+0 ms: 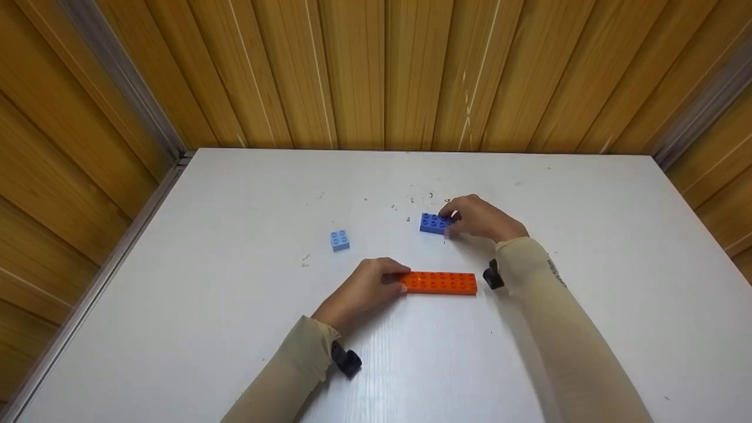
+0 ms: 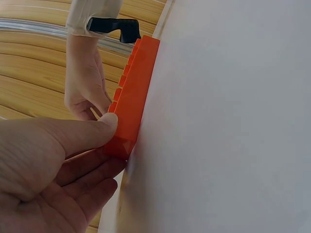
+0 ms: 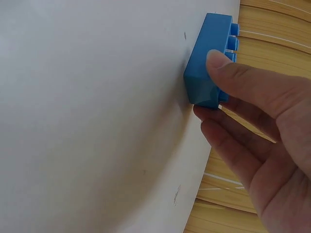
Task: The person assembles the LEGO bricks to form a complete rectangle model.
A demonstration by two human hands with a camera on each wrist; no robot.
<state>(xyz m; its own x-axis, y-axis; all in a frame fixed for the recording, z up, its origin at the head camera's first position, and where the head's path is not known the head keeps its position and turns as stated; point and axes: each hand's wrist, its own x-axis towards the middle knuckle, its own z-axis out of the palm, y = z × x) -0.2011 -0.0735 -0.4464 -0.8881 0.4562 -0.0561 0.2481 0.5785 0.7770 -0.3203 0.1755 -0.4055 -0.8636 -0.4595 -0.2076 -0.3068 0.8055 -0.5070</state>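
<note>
A long orange toy building brick with two rows of studs lies flat on the white table. My left hand pinches its left end between thumb and fingers; the left wrist view shows the thumb on the near side of the orange brick. Farther back, a dark blue brick sits studs up on the table. The right hand grips its right end, and in the right wrist view the thumb presses the side of this blue brick. A small light blue brick with two-by-two studs stands apart, left of both.
The white table carries small dark marks near its middle. Wood-patterned panels rise along the back edge and both sides. A black wrist mount is strapped to the left sleeve, another to the right.
</note>
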